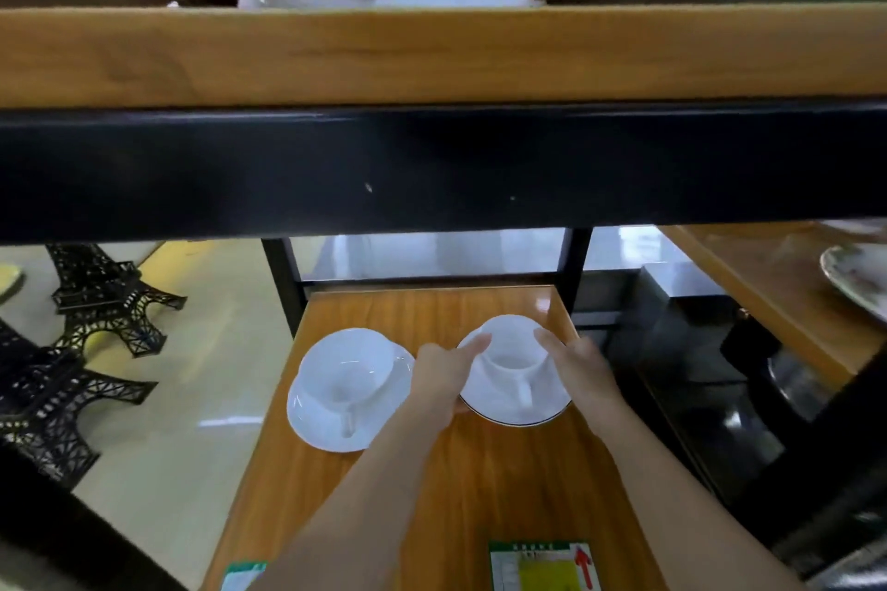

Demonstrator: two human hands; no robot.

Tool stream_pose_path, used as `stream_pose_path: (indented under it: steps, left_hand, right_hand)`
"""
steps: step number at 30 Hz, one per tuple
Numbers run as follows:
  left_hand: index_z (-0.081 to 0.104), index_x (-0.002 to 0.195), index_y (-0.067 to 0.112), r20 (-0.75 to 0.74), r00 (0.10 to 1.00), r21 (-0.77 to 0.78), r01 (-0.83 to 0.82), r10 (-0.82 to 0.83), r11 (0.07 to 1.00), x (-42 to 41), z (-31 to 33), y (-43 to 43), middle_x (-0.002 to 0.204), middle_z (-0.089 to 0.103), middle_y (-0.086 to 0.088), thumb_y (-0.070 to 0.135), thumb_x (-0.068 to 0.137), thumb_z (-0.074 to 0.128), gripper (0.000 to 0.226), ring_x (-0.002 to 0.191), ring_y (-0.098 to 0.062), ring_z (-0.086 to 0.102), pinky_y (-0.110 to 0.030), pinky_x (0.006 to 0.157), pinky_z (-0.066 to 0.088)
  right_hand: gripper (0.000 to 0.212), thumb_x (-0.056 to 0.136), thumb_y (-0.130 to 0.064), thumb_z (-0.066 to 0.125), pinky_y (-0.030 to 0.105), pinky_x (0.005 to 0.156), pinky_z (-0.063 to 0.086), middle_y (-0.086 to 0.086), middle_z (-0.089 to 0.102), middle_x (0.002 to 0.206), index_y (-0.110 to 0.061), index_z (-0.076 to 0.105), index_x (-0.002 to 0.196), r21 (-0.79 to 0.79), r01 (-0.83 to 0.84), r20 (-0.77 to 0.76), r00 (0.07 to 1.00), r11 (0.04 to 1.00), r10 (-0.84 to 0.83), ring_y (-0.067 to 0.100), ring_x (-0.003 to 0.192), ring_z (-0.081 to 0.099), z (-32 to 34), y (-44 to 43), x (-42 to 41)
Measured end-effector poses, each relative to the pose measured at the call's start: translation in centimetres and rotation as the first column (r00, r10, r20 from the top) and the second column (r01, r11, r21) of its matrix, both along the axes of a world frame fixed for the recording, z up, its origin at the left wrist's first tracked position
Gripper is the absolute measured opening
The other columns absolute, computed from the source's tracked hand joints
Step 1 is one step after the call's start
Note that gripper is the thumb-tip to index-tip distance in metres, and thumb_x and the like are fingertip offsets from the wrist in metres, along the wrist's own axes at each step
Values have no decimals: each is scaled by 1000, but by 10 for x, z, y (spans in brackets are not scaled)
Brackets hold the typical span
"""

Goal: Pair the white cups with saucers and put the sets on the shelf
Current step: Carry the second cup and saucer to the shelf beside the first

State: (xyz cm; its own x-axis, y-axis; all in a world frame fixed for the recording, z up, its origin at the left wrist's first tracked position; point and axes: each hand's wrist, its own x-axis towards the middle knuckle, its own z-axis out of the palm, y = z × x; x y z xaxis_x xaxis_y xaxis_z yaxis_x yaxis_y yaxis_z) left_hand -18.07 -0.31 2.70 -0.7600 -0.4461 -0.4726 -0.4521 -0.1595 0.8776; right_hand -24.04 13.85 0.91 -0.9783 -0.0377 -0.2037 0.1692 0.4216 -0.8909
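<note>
Both hands steady round glossy cup; saucer

White cups, dark-rimmed white saucer, orange wood-grain shelf.

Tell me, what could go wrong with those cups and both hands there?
1. The round white cup only rests on its dark-rimmed white saucer; the left hand and right hand touch its sides, so a nudge might slide or tip it.
2. That saucer sits close to the right edge of the lower wooden shelf and could slip off.
3. The left hand is near the second plain white cup-and-saucer set and might bump it.
</note>
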Motion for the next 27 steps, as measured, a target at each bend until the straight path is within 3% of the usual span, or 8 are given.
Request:
stream_pose_path:
  steps: [4, 8, 11, 18, 20, 23, 25, 27]
  left_hand:
    - [54, 119, 2, -4, 1000, -42, 11, -11, 999, -10, -9, -2, 106, 65, -11, 48, 74, 72, 67, 95, -28, 62, -30, 53, 50]
    - [60, 91, 1, -19, 999, -137, 35, -38, 990, -11, -15, -4, 85, 65, -11, 47, 76, 71, 49, 84, -27, 62, -37, 61, 57]
    - [55, 72, 6, -18, 999, -198, 47, -52, 979, -11, -16, -3, 84, 64, -13, 46, 78, 70, 44, 87, -29, 64, -41, 71, 59]
    - [56, 84, 5, 54, 988, -279, 152, -143, 948, -9, -10, -5, 85, 61, -10, 53, 81, 63, 49, 91, -27, 63, -40, 76, 59]
    - [54, 81, 7, 110, 973, -397, 229, -202, 889, -8, -4, -9, 75, 55, -5, 55, 85, 56, 48, 79, -21, 57, -38, 75, 56]
    - [53, 80, 11, 154, 959, -663, 279, -239, 694, 2, 12, -18, 72, 50, 0, 51, 89, 51, 41, 71, -17, 49, -30, 65, 45]
    - [59, 98, 9, 56, 976, -774, 176, -211, 609, 12, 28, -26, 88, 61, -3, 44, 92, 50, 37, 81, -18, 54, -30, 72, 46]
    - [62, 108, 10, -102, 979, -809, 22, -178, 587, 26, 44, -37, 95, 65, -3, 37, 94, 49, 33, 83, -15, 56, -26, 71, 44]
  right_hand:
    - [57, 85, -50, 51, 28, 65, 39, 12, 60, 110, -6, 54, 120, 16, -13, 0, 1000, 1000, 13, 24, 100, 57, -4, 1, -2]
    - [38, 87, -47, 51, 25, 53, 32, 0, 49, 68, -10, 57, 83, 52, -33, 3, 999, 998, 33, 13, 65, 48, -6, 5, -2]
    - [38, 87, -48, 50, 25, 52, 30, -1, 45, 62, -12, 52, 73, 98, -37, -6, 999, 995, 37, 12, 59, 45, -7, 6, -3]
    - [51, 84, -62, 44, 29, 58, 35, 2, 44, 60, -15, 48, 63, 241, -82, -4, 996, 967, 86, 15, 58, 47, -3, 10, -3]
    - [52, 82, -67, 42, 30, 58, 34, 0, 46, 66, -17, 45, 66, 312, -61, -40, 996, 948, 78, 18, 65, 49, 3, 11, -2]
    - [50, 82, -65, 44, 30, 61, 38, 3, 55, 83, -16, 52, 83, 390, 53, -222, 974, 919, 38, 24, 81, 56, 18, 9, 1]
    - [48, 87, -53, 48, 33, 71, 44, 8, 59, 104, -9, 55, 106, 420, 134, -363, 931, 898, 31, 26, 93, 58, 32, 2, 4]
    - [42, 89, -42, 50, 36, 75, 46, 10, 60, 109, -8, 54, 113, 401, 147, -463, 884, 904, 62, 27, 94, 58, 47, -9, 8]
